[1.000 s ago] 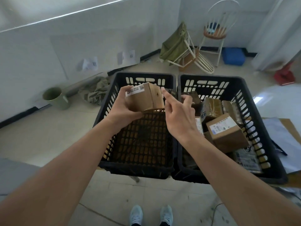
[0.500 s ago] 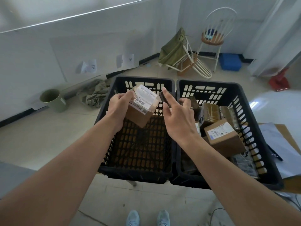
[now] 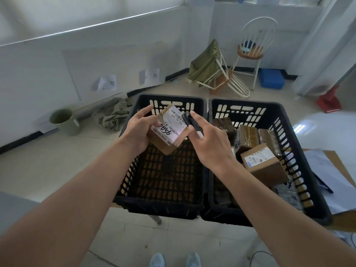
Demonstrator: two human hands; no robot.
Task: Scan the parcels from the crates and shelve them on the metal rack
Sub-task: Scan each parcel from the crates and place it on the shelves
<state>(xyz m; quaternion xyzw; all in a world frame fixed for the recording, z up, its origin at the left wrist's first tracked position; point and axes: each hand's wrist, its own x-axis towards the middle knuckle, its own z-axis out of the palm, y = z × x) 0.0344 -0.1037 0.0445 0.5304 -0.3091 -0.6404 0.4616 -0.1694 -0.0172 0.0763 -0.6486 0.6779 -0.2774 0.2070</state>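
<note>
I'm looking down: my shoes [image 3: 174, 260] are showing at 6 o'clock on the tiled floor, both forearms reaching up toward centre. My left hand [image 3: 139, 132] is gripping a small cardboard parcel [image 3: 167, 130] over the left crate [image 3: 163, 170], thumb and fingers curled round its left side, and is tilting the white label [image 3: 170, 124] up toward me and toward the scanner, probably so the barcode faces it. My right hand [image 3: 209, 143] is pinching a small black scanner [image 3: 189, 121] between thumb and fingers, its tip sitting just beside the label's right edge. The label is reading handwritten "9056", printed "530 D9 A32" as best I can tell, plus barcodes. The left crate bottom is looking bare of parcels under the hands. At 3 o'clock the right crate [image 3: 269, 112] is holding several more parcels, one brown box [image 3: 264, 166] with a barcode label, small print too fine to read. Papers [image 3: 327, 170] are lying past the crate at 3. Further off: green bucket [image 3: 64, 121] at 9, wall sheets with single characters 期 and 损 at 11, white chairs [image 3: 250, 49] at 1. The metal rack isn't in view.
</note>
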